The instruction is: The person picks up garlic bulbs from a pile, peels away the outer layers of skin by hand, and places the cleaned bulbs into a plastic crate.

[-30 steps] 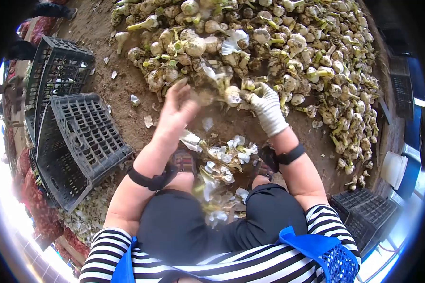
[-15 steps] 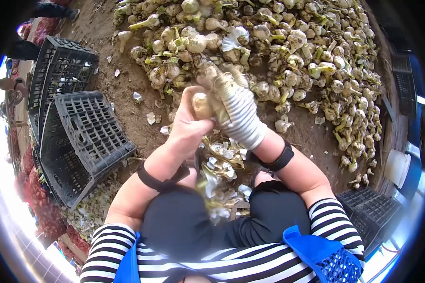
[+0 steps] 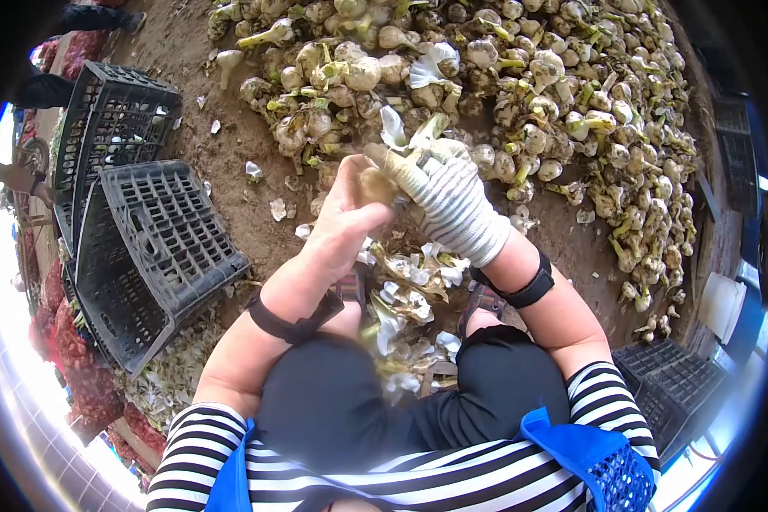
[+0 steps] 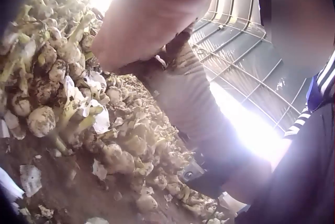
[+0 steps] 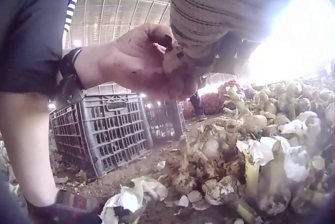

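Note:
In front of the knees, both hands meet over a garlic bulb [image 3: 374,184]. My bare left hand [image 3: 343,224] holds the bulb, its thumb along the near side. On my right hand [image 3: 456,200] is a striped, dirt-stained glove; its fingers curl round the bulb's far side and cover much of it. White papery skin [image 3: 392,128] and a pale green stem [image 3: 429,130] stick out beyond the gloved fingers. The right wrist view has the left hand [image 5: 144,64] up against the striped glove [image 5: 214,12], with the bulb mostly hidden.
A large pile of garlic [image 3: 538,111] spreads ahead and to the right. Shed skins [image 3: 405,294] litter the ground between the feet. Black plastic crates [image 3: 166,243] stand at the left, another crate [image 3: 670,388] at the right. Red net sacks [image 3: 81,367] lie far left.
A second ago the hands were apart at the pile's edge. They came together round a garlic bulb nearer the body; since then, the gloved hand has shifted slightly right, and loose skin shows above it.

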Action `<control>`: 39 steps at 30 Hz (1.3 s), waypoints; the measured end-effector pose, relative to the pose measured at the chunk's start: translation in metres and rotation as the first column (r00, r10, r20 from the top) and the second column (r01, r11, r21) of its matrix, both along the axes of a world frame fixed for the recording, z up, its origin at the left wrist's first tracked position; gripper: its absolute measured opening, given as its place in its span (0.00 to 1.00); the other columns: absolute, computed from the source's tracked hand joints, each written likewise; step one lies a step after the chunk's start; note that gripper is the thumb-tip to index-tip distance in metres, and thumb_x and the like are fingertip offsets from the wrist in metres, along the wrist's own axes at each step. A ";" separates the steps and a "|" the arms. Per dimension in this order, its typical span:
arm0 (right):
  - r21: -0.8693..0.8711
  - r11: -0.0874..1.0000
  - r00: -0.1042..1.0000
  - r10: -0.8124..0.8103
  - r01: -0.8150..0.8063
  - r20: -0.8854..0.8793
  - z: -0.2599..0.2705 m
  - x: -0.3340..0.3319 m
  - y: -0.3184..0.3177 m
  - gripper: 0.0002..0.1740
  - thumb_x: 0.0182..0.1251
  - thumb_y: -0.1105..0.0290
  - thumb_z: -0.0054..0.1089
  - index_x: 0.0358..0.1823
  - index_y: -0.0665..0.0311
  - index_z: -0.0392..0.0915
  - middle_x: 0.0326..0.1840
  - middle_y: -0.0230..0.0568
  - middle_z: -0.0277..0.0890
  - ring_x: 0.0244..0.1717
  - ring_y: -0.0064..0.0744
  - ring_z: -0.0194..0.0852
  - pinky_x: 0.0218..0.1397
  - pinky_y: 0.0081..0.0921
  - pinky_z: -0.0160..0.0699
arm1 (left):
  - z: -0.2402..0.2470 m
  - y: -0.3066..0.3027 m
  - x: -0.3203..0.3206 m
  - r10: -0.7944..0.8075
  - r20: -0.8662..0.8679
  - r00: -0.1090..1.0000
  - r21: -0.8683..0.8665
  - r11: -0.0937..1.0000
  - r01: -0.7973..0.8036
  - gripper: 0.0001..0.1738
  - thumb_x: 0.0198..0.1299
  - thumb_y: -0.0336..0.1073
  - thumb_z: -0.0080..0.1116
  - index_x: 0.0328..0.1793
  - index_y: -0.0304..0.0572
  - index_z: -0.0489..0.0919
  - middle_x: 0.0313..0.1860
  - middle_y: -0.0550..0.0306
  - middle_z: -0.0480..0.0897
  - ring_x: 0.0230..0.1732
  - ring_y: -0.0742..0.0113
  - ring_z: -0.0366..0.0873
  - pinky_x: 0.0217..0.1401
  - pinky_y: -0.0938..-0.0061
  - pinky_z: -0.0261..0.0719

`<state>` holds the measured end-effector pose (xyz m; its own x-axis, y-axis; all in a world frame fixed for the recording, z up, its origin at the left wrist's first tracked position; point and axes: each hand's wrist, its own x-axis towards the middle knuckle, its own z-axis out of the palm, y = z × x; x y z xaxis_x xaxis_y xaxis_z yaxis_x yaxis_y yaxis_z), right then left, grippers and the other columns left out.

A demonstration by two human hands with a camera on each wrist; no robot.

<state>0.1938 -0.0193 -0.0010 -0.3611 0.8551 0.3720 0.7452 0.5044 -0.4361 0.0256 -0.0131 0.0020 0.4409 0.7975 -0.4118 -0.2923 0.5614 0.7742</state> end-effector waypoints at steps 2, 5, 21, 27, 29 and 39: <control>0.083 0.997 0.998 -0.015 0.009 0.066 -0.008 -0.001 0.001 0.27 0.50 0.65 0.56 0.56 0.55 0.72 0.29 0.30 0.72 0.38 0.36 0.70 0.44 0.38 0.67 | -0.005 0.000 0.001 0.004 -0.203 0.979 0.153 0.988 0.028 0.31 0.47 0.19 0.52 0.62 0.39 0.64 0.52 0.57 0.74 0.54 0.67 0.72 0.58 0.74 0.69; 0.187 0.982 0.992 -0.045 0.023 0.117 -0.005 -0.003 0.002 0.24 0.51 0.66 0.54 0.54 0.53 0.74 0.30 0.28 0.72 0.38 0.34 0.70 0.48 0.37 0.66 | 0.003 0.009 -0.002 -0.005 -0.423 0.906 0.239 0.964 0.117 0.23 0.53 0.25 0.54 0.58 0.38 0.69 0.47 0.58 0.77 0.49 0.67 0.76 0.56 0.73 0.71; -0.640 0.684 0.081 -0.658 -0.350 -0.748 0.010 -0.024 -0.001 0.10 0.66 0.67 0.55 0.45 0.64 0.78 0.36 0.30 0.79 0.34 0.18 0.72 0.38 0.20 0.73 | 0.012 0.010 0.000 0.106 0.137 0.985 -0.146 0.986 -0.085 0.26 0.58 0.55 0.56 0.53 0.43 0.73 0.41 0.59 0.79 0.33 0.69 0.79 0.37 0.78 0.78; -0.325 0.905 0.729 -0.417 0.275 -0.543 0.012 -0.011 0.009 0.09 0.63 0.70 0.57 0.40 0.65 0.80 0.24 0.40 0.79 0.23 0.21 0.72 0.28 0.24 0.73 | 0.008 0.012 0.004 0.081 -0.180 0.980 -0.030 0.996 -0.088 0.23 0.57 0.48 0.60 0.52 0.41 0.73 0.44 0.58 0.79 0.40 0.72 0.78 0.41 0.79 0.77; -0.474 0.863 0.664 -0.460 0.178 -0.589 0.013 -0.005 0.010 0.09 0.63 0.69 0.57 0.39 0.66 0.80 0.24 0.39 0.79 0.23 0.21 0.73 0.27 0.22 0.72 | 0.007 0.007 0.004 0.204 -0.345 0.916 0.295 0.950 -0.101 0.21 0.54 0.29 0.64 0.53 0.37 0.72 0.44 0.60 0.78 0.42 0.76 0.75 0.45 0.81 0.75; -0.618 0.782 0.546 -0.552 0.077 -0.630 -0.013 0.013 0.024 0.09 0.64 0.70 0.54 0.34 0.70 0.78 0.25 0.33 0.78 0.26 0.18 0.72 0.29 0.19 0.71 | 0.006 0.014 -0.014 0.143 -0.210 0.967 0.394 0.918 -0.050 0.10 0.60 0.28 0.56 0.47 0.35 0.79 0.45 0.57 0.79 0.43 0.73 0.77 0.49 0.78 0.74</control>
